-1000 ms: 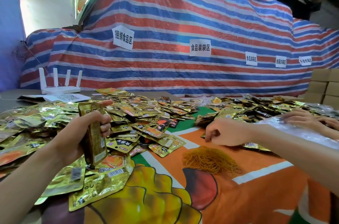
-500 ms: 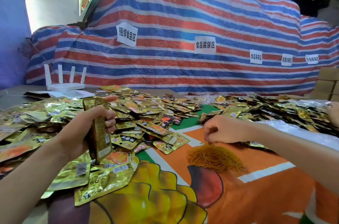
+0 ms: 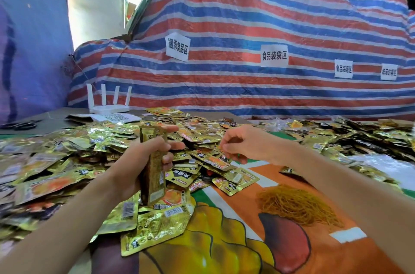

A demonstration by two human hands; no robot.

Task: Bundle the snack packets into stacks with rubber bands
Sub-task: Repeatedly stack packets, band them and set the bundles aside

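Observation:
My left hand point(image 3: 143, 161) grips an upright stack of gold snack packets point(image 3: 153, 172), its lower end resting on the loose packets beneath. My right hand point(image 3: 244, 144) hovers just right of the stack with its fingertips pinched together; a thin yellowish rubber band point(image 3: 221, 147) seems to sit between them, but it is too small to be sure. A heap of orange rubber bands point(image 3: 296, 205) lies on the table below my right forearm. Loose gold packets point(image 3: 67, 157) cover the left and middle of the table.
A second spread of gold and dark packets point(image 3: 350, 136) lies at the far right beside clear plastic sheeting point(image 3: 381, 166). A white router point(image 3: 109, 103), papers and scissors point(image 3: 21, 125) sit at the back left. A striped tarpaulin point(image 3: 247, 26) rises behind the table.
My right hand has lifted off the rubber band heap and moved left and up toward the stack. The left hand keeps holding the stack. The other person's hands at the right are out of view.

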